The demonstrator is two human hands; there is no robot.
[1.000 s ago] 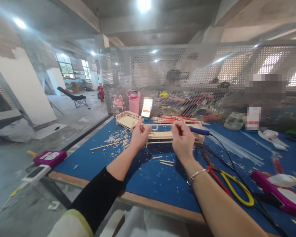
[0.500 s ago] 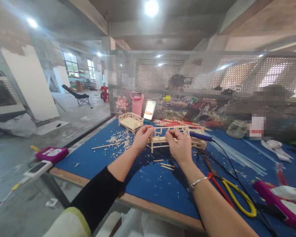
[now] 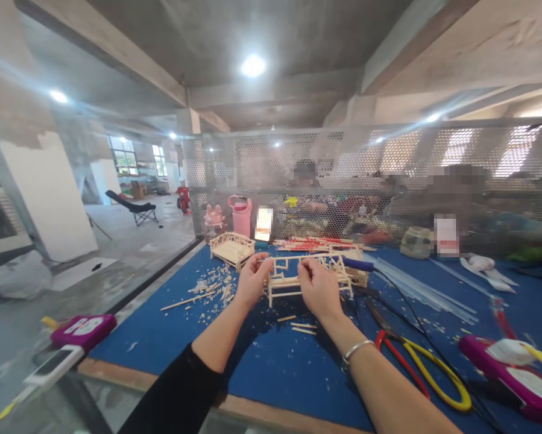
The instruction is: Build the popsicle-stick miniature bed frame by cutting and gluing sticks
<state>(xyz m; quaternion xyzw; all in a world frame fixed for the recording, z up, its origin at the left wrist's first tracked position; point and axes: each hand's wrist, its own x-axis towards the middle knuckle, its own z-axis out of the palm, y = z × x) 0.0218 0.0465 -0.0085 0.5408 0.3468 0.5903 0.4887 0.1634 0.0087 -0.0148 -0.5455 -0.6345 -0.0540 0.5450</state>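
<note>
A small model frame of thin wooden sticks (image 3: 293, 274) is held up over the blue mat (image 3: 271, 355) between both hands. My left hand (image 3: 251, 279) pinches its left end, fingers closed on the top rail. My right hand (image 3: 316, 288) grips the frame near the middle, fingers curled round a stick. A finished wooden model (image 3: 231, 248) stands on the mat behind my left hand. A blue-handled corded tool (image 3: 359, 264) lies just right of the frame.
Wood scraps and loose sticks (image 3: 211, 286) litter the mat at left. Red and yellow handled cutters (image 3: 415, 367) lie at right, a magenta tool (image 3: 515, 374) beyond. A pink bottle (image 3: 241, 215) and perforated screen (image 3: 379, 181) stand at the back, people behind it. A magenta box (image 3: 84, 330) sits at left.
The frame was tipped from lying flat to upright between the hands. My right hand moved left along it, toward my left hand. The view tilted upward.
</note>
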